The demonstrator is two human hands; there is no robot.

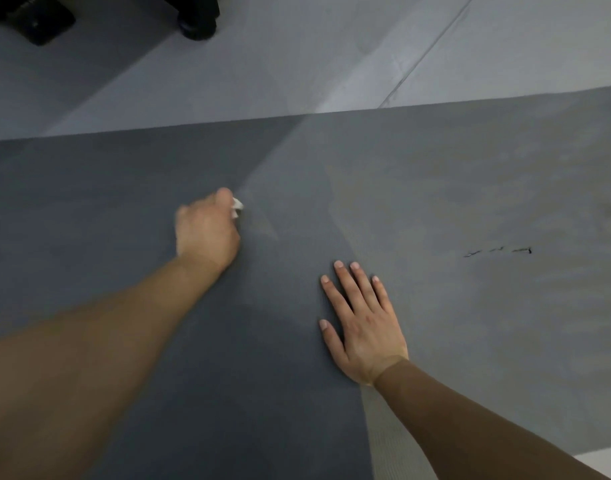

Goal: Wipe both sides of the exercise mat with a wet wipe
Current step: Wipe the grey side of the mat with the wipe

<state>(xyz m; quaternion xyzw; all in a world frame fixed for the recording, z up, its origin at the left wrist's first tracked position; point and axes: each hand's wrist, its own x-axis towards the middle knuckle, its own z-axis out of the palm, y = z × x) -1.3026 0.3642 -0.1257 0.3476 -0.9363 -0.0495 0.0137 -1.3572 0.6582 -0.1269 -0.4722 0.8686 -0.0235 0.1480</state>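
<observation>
A dark grey exercise mat (435, 188) lies flat on the floor and fills most of the head view. My left hand (207, 230) is curled round a small white wet wipe (237, 206) and holds it against the mat near the middle. Only a corner of the wipe shows past my fingers. My right hand (361, 320) lies flat on the mat with its fingers spread, to the right of and nearer than the left hand. The mat looks darker on the left and paler, streaked, on the right.
Pale grey floor (297, 64) runs beyond the mat's far edge, with a seam line across it. A black object on feet (196, 26) stands at the top left. A few short dark marks (498, 251) sit on the mat's right part.
</observation>
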